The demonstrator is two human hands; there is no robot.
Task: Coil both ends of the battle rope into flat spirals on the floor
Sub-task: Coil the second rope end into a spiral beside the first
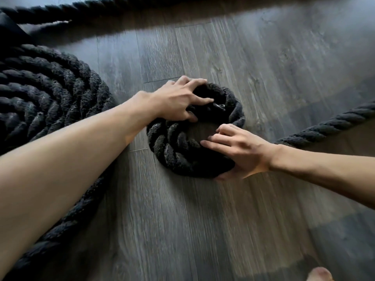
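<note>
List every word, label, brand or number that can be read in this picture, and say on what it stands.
None. No readable text shows on the small coil, the large coil, the floor, the left hand or the right hand.

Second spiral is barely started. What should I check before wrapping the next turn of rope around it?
1. Left hand grips the inner end of the small black twisted-rope coil: ok.
2. Right hand grips the coil's outer turn, thumb under its edge: ok.
3. Centre wound tight: not ok, bare floor shows in the middle.
4. Free black rope run feeds in from the right without kinks: ok.
5. Large black rope spiral lies apart from the small coil: ok.
6. Small coil flat on the grey wood-plank floor: cannot tell, the hands cover part of it.
</note>
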